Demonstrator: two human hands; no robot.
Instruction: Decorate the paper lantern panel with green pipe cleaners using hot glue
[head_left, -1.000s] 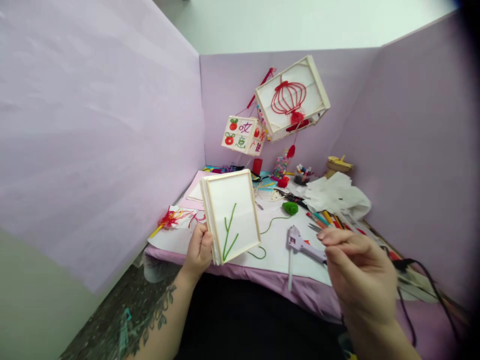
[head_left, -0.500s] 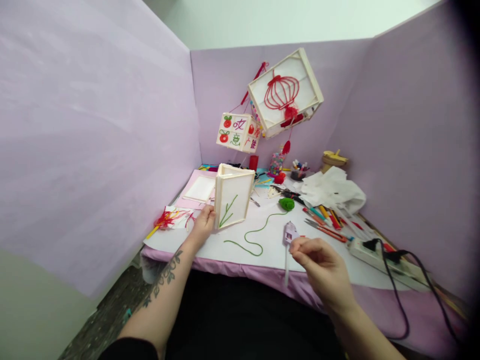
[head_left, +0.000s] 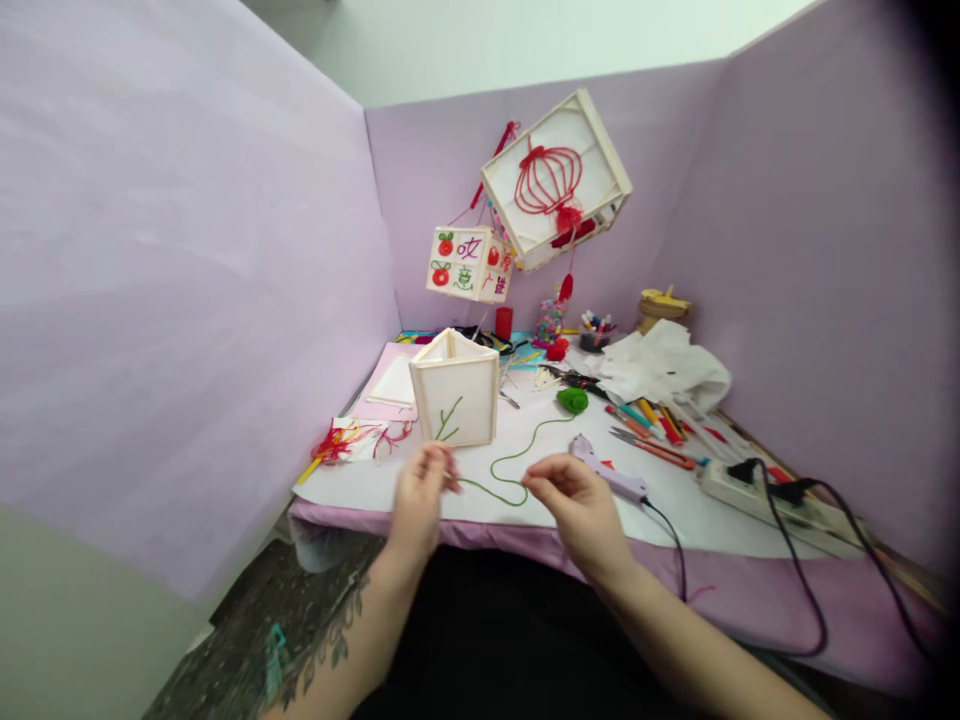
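My left hand [head_left: 420,495] is closed in a pinch just below the white three-sided lantern frame [head_left: 461,400], next to the loose end of the green yarn [head_left: 491,488]. My right hand [head_left: 581,510] hovers over the front of the table with thumb and forefinger together, close to a bend in that yarn. Whatever either pinch holds is too small to make out. The lantern stands upright on the table, a green branch shape on its front panel. A lilac glue gun [head_left: 609,473] lies just beyond my right hand; the green yarn ball [head_left: 572,401] sits farther back.
Scissors [head_left: 652,448], markers and a power strip [head_left: 765,505] with black cords lie to the right. Crumpled white cloth [head_left: 660,365] is behind them. Two decorated lanterns, one with a red lantern design [head_left: 551,185], hang at the back. Red threads [head_left: 337,440] lie at left.
My left hand has let go of the lantern and moved right; the lantern now stands turned on the table. My right hand has moved left. The glue gun now lies at a different angle.
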